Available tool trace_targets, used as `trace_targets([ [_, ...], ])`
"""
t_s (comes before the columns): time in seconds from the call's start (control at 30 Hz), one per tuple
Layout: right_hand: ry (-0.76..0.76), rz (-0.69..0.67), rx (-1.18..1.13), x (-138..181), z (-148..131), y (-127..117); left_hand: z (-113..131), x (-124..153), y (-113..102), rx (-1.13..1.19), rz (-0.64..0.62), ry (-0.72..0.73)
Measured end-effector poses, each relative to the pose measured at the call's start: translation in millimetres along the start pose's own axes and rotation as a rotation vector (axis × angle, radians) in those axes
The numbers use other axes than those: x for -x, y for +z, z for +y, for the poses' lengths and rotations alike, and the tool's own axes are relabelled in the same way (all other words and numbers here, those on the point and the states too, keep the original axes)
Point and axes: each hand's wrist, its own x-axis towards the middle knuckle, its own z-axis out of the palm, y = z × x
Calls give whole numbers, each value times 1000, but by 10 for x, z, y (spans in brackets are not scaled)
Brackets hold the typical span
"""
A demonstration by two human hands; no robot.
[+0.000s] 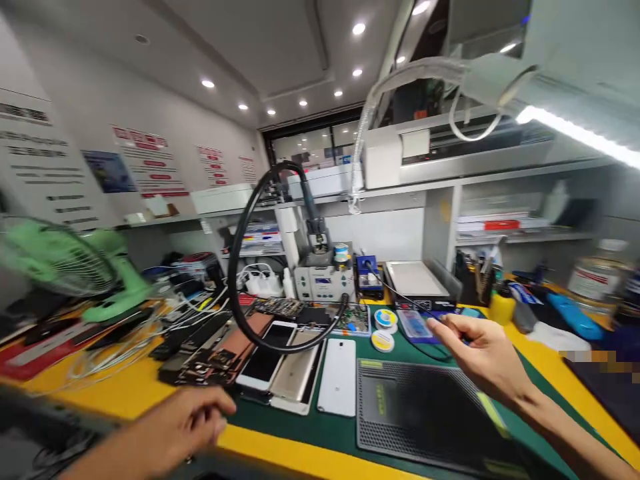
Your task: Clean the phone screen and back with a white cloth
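Note:
My left hand [183, 423] hovers over the yellow front edge of the bench, left of the phones. Its fingers are loosely curled and slightly apart, with nothing seen in them. Over the right side of the green mat [340, 433], my right hand [483, 353] is closed, thumb and fingers drawn together; whatever they may hold is hidden. Beneath it lies a black ribbed work pad [415, 407]. A thin black cable [400, 293] runs close to the fingertips. Between my hands lie a white phone back [337, 377], a gold phone [295, 373] and a white-framed phone [267, 353].
A black hose [235, 267] loops from the grey hot-air station [320, 283] over the phones. Solder spools [383, 340] sit mid-bench. At left are a green fan [105, 267] and tangled white cables [145, 333]. A clear bottle [597, 277] stands right, below a bright lamp [575, 123].

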Motion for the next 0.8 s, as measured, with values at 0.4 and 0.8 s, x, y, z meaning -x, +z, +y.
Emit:
trace_targets([
  [0.4, -341, -67, 32, 224, 558, 455, 302, -717, -400, -466, -73, 137],
  [0.8, -400, -28, 67, 213, 510, 424, 191, -281, 525, -846, 86, 649],
])
